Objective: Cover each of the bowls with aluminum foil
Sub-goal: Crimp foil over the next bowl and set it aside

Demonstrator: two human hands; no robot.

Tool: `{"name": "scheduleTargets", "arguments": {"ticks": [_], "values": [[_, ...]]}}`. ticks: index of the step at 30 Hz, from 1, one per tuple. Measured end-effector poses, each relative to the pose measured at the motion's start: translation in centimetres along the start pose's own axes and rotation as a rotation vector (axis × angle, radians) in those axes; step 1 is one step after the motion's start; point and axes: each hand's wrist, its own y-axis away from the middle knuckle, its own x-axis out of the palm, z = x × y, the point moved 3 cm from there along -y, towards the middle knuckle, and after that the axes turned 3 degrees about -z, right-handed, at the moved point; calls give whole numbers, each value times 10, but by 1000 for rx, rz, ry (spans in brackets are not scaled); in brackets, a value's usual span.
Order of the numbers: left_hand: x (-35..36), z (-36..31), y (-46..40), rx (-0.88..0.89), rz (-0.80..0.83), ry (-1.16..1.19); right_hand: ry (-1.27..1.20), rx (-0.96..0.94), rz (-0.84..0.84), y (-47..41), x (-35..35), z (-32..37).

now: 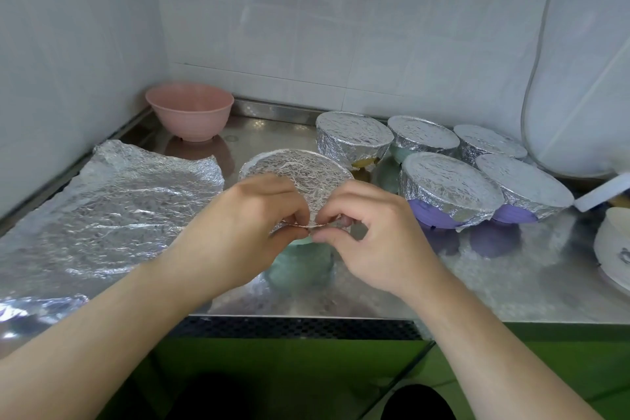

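1. At the centre of the frame, the left hand (254,215) and the right hand (366,232) met over a green bowl (300,262), each pinching the near edge of the foil cover (296,174) between thumb and curled fingers.
2. Both forearms reached up from the lower corners, wrists slightly bent, knuckles facing the camera.
3. That foil lay stretched flat across the bowl's mouth; whatever the bowl held was hidden, and the hands masked most of its near rim.
4. Left of the hands, a loose crumpled foil sheet (112,211) lay flat on the steel counter (477,283), its lower left corner cut off by the frame edge.
5. In the upper left, a pink bowl (190,111) stood uncovered near the wall corner; its inside could not be seen.
6. Right of the hands, five foil-covered bowls (450,187) stood close together in two rows, two showing purple bases and one at the back a yellowish base.
7. At the far right edge, a white container (613,249) was cut off and hard to identify.
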Motion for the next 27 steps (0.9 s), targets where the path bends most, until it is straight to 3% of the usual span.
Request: {"name": "scheduleTargets", "arguments": {"ticks": [11,20,27], "values": [[4,-4,1,-17,-13,-60,18,36,-99,9,3,3],[-3,-2,-2,-122,45,16,244,114,-172,20,2,0],[-4,-5,-2,-157,56,12,61,476,-223,29,12,-1]]}}
